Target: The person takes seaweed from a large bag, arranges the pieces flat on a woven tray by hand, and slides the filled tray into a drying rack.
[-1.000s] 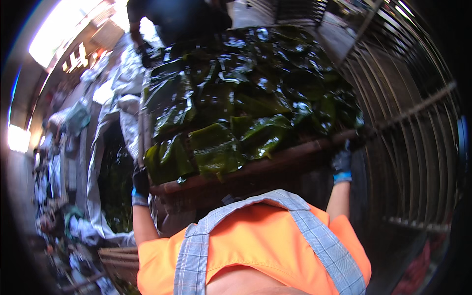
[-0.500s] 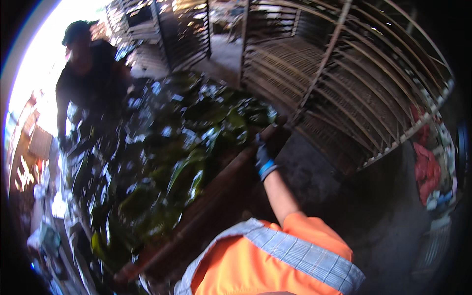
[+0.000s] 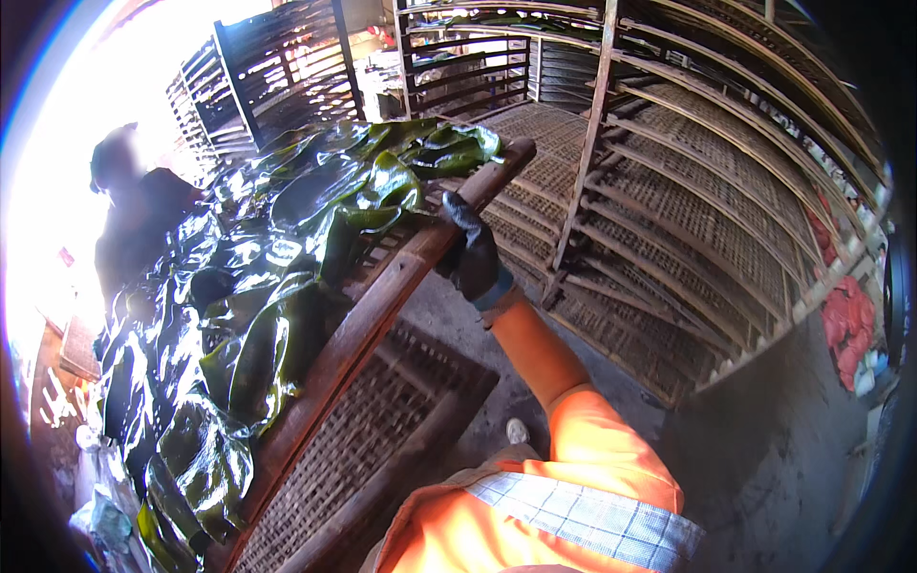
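Note:
My right hand (image 3: 470, 253), in a dark glove with a blue cuff, is closed around the long wooden side rail (image 3: 382, 286) of a tray, near its far end. Broad, wet, dark green leaves (image 3: 277, 229) cover this tray, glossy and overlapping, some drooping at the edges. A second tray of woven bamboo (image 3: 344, 449) shows lower down, beneath the rail. My left hand is out of sight. Across the loaded tray stands another person (image 3: 143, 224), dark against bright light; their hands cannot be made out.
Tall slatted racks (image 3: 583, 134) with woven bamboo shelves stand ahead and to the right. A red bundle (image 3: 848, 325) lies by the right wall. At the left are pale plastic bags (image 3: 100, 506). My shoe (image 3: 517, 431) is on the dark floor.
The loaded tray has come up, with my right hand still on its rail. The woven tray below now shows. The other person appears further left and lower in the picture.

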### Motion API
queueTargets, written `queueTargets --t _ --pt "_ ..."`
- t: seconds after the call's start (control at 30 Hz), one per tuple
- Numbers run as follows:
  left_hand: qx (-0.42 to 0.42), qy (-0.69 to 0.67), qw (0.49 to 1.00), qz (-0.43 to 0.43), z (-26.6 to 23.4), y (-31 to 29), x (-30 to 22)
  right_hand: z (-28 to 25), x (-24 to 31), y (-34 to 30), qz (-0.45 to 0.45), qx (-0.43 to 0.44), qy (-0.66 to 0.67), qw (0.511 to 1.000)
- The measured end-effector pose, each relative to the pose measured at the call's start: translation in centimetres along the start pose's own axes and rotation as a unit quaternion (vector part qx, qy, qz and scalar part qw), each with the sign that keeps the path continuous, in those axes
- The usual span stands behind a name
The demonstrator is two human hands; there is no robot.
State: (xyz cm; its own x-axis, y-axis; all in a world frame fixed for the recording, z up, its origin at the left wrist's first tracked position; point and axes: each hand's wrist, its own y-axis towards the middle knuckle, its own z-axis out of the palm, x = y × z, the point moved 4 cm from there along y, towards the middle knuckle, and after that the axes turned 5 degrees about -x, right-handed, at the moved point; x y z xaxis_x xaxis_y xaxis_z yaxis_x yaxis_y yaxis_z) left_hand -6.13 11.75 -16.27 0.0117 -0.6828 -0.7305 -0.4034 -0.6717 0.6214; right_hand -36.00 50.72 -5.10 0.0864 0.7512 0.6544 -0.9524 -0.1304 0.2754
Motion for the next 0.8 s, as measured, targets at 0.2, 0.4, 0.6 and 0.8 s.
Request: queueTargets --t 0.2,0.4,0.6,0.8 --pt "-0.084 0.008 0.996 -0.005 -7.4 -0.8 3.6 5.3 3.4 1.5 -0.055 0.105 0.037 0.992" --pt "-0.163 -0.008 0.986 -0.023 -15.3 -3.7 10.5 2.8 3.4 3.9 -0.031 0.137 0.018 0.990" --pt "-0.225 -0.074 0.972 0.003 -21.6 -7.9 15.5 2.2 3.7 3.7 -0.074 0.114 -0.010 0.991" --pt "-0.278 0.054 0.945 0.162 -19.1 -5.9 7.9 1.6 4.3 5.0 -0.096 0.141 0.035 0.985"
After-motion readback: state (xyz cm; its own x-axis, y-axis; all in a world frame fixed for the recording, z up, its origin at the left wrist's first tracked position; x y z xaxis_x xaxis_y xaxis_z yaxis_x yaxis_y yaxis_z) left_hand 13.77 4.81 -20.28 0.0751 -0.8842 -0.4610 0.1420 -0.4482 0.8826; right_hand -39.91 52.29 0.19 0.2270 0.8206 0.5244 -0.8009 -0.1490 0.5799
